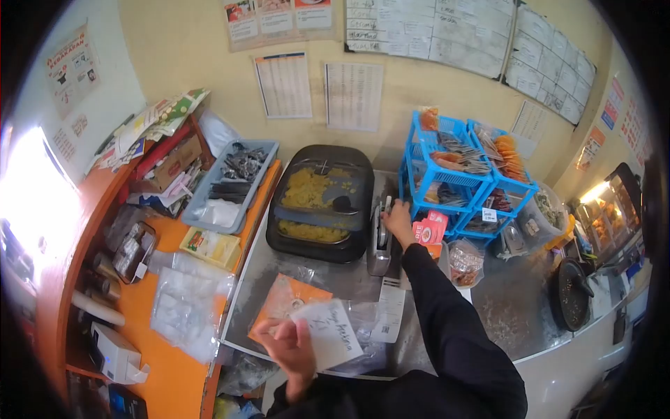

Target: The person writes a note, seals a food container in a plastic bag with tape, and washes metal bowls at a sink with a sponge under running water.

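My left hand (289,349) is raised near the front edge of the steel counter, its fingers closed on a white paper (328,335) with handwriting. Beneath that paper an orange sheet (286,300) and clear plastic lie on the counter. My right hand (398,222) reaches forward to a narrow metal holder (380,244), between the black food pan (321,202) and the blue baskets (453,167). Its fingers are at the holder's upper right side; what they hold, if anything, is too small to tell. A printed receipt (387,312) lies below the holder.
On the left an orange shelf (167,349) bears a grey-blue cutlery tray (230,185), plastic bags (188,307) and a small white printer (115,353). Pink cards (429,229), a bag of food (465,263) and a black mortar (571,297) stand to the right.
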`<state>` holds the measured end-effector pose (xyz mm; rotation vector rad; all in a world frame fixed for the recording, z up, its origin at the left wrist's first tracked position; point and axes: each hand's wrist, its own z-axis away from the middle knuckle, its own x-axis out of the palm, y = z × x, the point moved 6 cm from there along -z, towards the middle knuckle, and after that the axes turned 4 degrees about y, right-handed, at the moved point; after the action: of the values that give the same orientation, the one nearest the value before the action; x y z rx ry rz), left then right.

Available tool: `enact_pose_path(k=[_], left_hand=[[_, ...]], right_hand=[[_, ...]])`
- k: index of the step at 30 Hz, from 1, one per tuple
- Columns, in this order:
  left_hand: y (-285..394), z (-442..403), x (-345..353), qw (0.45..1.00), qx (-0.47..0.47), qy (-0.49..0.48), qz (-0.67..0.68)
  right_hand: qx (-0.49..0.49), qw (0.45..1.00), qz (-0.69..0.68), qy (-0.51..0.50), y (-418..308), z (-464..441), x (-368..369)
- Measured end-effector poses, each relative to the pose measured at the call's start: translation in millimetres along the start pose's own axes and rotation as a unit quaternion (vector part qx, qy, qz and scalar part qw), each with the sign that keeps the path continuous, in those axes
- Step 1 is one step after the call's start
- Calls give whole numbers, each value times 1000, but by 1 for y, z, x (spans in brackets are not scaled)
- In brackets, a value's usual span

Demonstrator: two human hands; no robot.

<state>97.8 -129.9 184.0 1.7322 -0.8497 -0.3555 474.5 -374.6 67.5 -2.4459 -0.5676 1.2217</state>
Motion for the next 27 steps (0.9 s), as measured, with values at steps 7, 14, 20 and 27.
enact_pose_path(k=[7,14,20,27], left_hand=[[-15,-50,-8,995,54,-56,-66],[-10,-65,8,995,-10,-102,7],[-29,-90,-23,997,-32,-73,14],[-31,-105,-38,996,-25,-85,19]], right_hand=[[201,940,-148,-231,36,73,-1],[347,860,-270,-258,21,95,-14],[314,888,-274,-195,8,124,-47],[306,905,-229,-186,12,151,-43]])
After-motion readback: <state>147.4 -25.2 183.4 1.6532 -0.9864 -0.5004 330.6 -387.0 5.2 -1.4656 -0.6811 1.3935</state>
